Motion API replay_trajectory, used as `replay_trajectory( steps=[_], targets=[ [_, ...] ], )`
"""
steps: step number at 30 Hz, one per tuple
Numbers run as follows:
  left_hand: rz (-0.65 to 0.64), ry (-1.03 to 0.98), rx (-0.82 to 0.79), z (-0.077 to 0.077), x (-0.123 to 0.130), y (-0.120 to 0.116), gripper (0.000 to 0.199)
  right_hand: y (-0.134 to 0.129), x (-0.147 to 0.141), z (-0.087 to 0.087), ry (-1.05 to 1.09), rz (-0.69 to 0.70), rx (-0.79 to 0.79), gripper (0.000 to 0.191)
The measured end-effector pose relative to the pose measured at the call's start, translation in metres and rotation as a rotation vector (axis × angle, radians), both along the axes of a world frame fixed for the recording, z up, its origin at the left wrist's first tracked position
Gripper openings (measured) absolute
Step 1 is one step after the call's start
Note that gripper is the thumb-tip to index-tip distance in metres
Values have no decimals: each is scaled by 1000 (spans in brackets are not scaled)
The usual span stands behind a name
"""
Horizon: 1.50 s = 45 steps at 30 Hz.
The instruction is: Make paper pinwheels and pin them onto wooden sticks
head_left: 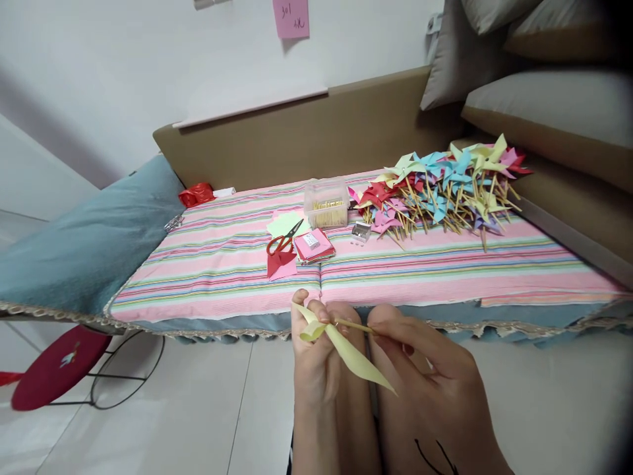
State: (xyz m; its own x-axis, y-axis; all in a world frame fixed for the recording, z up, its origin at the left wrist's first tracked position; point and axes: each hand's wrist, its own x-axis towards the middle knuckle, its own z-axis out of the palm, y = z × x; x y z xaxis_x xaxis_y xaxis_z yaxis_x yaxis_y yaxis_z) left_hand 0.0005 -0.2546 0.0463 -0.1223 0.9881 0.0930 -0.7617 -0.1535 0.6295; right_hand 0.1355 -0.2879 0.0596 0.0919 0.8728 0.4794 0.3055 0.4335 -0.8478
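Note:
My left hand pinches the folded centre of a pale yellow paper pinwheel, one long blade pointing down to the right. A thin wooden stick runs from the back of the pinwheel to my right hand, whose thumb and fingertips are closed on its other end. Both hands are above my knees, in front of the sofa. Whether the stick is fixed to the paper I cannot tell.
On the striped sofa cover lie scissors, stacked coloured paper squares, a clear box of sticks, a small case and a heap of finished pinwheels. A red stool stands at left.

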Motion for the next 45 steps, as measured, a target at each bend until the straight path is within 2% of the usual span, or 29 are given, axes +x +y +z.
replay_trajectory(
  steps=[7,14,22,25,29,35,38,45],
  targets=[
    [-3,5,29,3,-1,3,52,-2,0,2,16,26,-40,25],
    [7,40,23,-2,-3,3,53,-1,0,4,3,4,32,26],
    [36,73,-18,9,-1,-3,54,-4,0,4,11,13,82,34],
    [44,131,42,8,-2,-2,52,-5,1,2,14,2,120,40],
    [64,158,141,2,-6,3,47,-6,3,1,18,66,111,41],
    [78,97,187,2,-5,4,45,-6,5,1,-3,111,114,34],
    [62,68,218,2,-5,4,36,-4,7,1,-3,137,127,33],
    [56,77,269,-6,-10,4,33,-4,6,-1,-2,178,115,33]
  ],
)
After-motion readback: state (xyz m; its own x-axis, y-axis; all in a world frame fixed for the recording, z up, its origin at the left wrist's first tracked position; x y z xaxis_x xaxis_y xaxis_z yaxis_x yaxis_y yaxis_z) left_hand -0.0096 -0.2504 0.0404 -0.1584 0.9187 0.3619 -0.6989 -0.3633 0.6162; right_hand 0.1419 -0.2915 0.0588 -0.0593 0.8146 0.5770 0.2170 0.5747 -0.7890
